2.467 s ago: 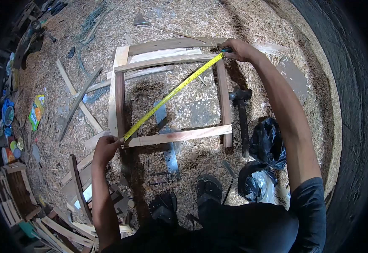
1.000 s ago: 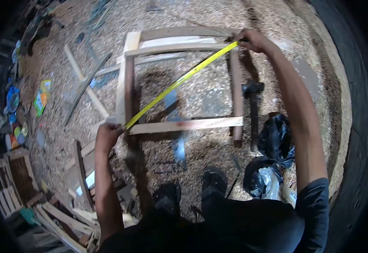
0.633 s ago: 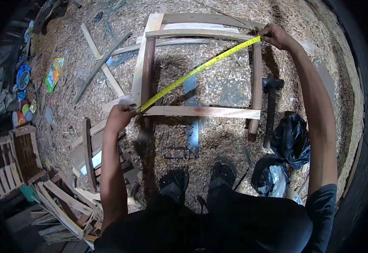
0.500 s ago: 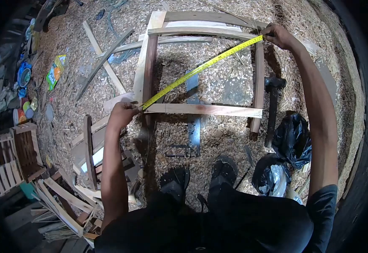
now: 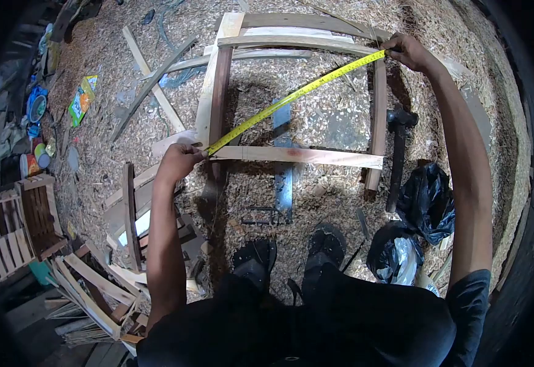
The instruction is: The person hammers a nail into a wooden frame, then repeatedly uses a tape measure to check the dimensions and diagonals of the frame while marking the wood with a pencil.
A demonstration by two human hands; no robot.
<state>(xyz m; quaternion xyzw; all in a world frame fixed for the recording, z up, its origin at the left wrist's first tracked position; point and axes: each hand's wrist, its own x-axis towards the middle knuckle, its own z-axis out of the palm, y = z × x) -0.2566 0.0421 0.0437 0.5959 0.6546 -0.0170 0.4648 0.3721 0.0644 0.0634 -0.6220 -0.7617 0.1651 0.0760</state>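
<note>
A yellow tape measure point(image 5: 297, 95) runs taut on a slant across a wooden frame point(image 5: 297, 155). My left hand point(image 5: 182, 161) pinches its lower end at the frame's near left corner. At the far right corner, my right hand point(image 5: 405, 52) grips the other end, fingers closed. The frame is made of pale and reddish strips and lies on the ground, its near rail crossing over the side pieces. A hammer point(image 5: 398, 131) with a dark head and handle lies just right of the frame. Beneath the tape, a bluish metal square point(image 5: 283, 183) rests on the shavings.
Wood shavings cover the floor. Loose strips point(image 5: 152, 79) cross at the upper left. Slatted crates point(image 5: 16, 223) and offcuts pile up at the lower left. Black plastic bags point(image 5: 426, 202) lie by my right foot. A colourful packet point(image 5: 83, 100) lies far left.
The view has shifted very slightly. Both hands keep hold of the tape at the same two corners, and the frame lies as before.
</note>
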